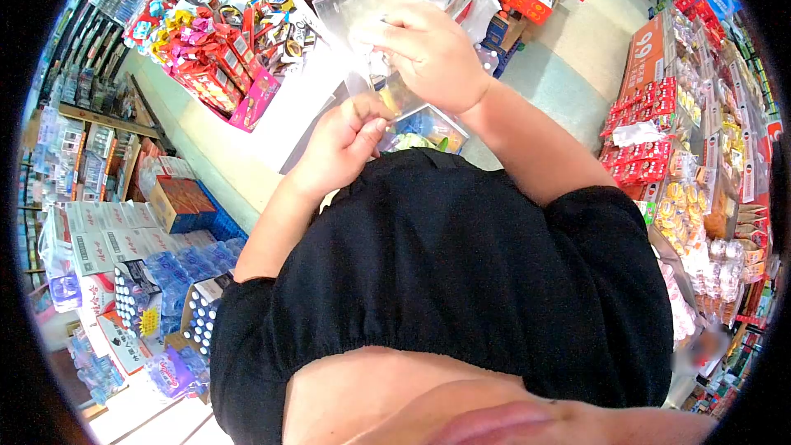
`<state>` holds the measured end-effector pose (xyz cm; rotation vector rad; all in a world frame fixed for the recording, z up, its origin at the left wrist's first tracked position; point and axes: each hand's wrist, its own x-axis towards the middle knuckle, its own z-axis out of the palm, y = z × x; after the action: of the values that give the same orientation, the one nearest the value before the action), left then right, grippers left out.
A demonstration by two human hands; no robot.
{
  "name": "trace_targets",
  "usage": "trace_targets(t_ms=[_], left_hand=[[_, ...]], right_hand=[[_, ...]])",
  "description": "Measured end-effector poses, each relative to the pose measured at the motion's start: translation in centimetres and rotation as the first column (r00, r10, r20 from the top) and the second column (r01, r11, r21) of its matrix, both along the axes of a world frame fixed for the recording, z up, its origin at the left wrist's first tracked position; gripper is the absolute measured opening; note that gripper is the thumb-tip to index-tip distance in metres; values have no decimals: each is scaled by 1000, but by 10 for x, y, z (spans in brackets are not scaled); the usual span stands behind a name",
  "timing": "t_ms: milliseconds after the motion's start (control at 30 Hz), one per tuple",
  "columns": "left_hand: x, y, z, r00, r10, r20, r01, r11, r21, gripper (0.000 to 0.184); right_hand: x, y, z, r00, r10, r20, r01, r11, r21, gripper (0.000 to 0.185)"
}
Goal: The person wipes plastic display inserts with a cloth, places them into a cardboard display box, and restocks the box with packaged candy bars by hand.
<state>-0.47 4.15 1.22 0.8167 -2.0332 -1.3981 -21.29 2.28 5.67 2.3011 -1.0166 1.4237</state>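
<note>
The clear plastic panel [354, 4], pinched in the right hand [432, 53], should be held steady; the curled left hand's [348, 142] hold cannot be judged.

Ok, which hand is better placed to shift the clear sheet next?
Right, probably: the right hand is up at the clear sheet, fingers apparently on it. The left hand sits curled lower, closer to the black top.

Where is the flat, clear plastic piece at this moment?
At upper centre of the head view, the clear plastic piece is in the right hand, with colourful wrapped packets to its left.
</note>
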Motion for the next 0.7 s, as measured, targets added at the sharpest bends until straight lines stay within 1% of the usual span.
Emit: trace_targets(t_ms=[67, 133, 233, 267, 333, 433, 467, 533, 567, 600, 700], left_hand=[[1, 0, -2, 1000, -8, -18, 8, 1000, 8, 7], [-2, 5, -5, 998, -28, -47, 31, 998, 49, 7], [-7, 13, -2, 999, -30, 30, 29, 999, 23, 6], [-8, 13, -4, 998, -48, 44, 50, 997, -50, 6], [-9, 13, -13, 995, -75, 70, 88, 976, -198, 6], [-8, 12, -18, 997, -19, 73, 35, 974, -225, 11], [-9, 12, -17, 995, -9, 103, 34, 968, -250, 11], [-13, 13, -12, 987, 12, 160, 36, 955, -295, 9], [-14, 13, -12, 988, 20, 151, 27, 954, -300, 9], [-15, 13, -12, 989, 28, 142, 17, 952, -305, 10], [-12, 13, -13, 990, 64, 128, -23, 955, -297, 10]], right_hand=[[2, -4, -6, 997, -39, 70, 44, 997, -66, 26], [5, 5, -3, 996, -62, 61, 63, 998, -18, 21], [9, 6, -1, 993, -99, 60, 99, 995, 10, 17], [8, 4, -1, 992, -112, 60, 111, 994, 10, 16], [3, -4, 1, 968, -205, 145, 196, 978, 72, 13], [3, -7, 2, 930, -300, 211, 273, 950, 149, 10], [3, -6, 1, 918, -327, 223, 293, 941, 172, 9], [17, 1, 4, 973, -147, 177, 135, 988, 74, 10], [26, 6, 6, 987, -58, 149, 54, 998, 30, 10], [32, 8, 9, 989, -55, 137, 53, 998, 20, 11], [16, -1, 11, 974, -187, 130, 173, 978, 113, 13]])
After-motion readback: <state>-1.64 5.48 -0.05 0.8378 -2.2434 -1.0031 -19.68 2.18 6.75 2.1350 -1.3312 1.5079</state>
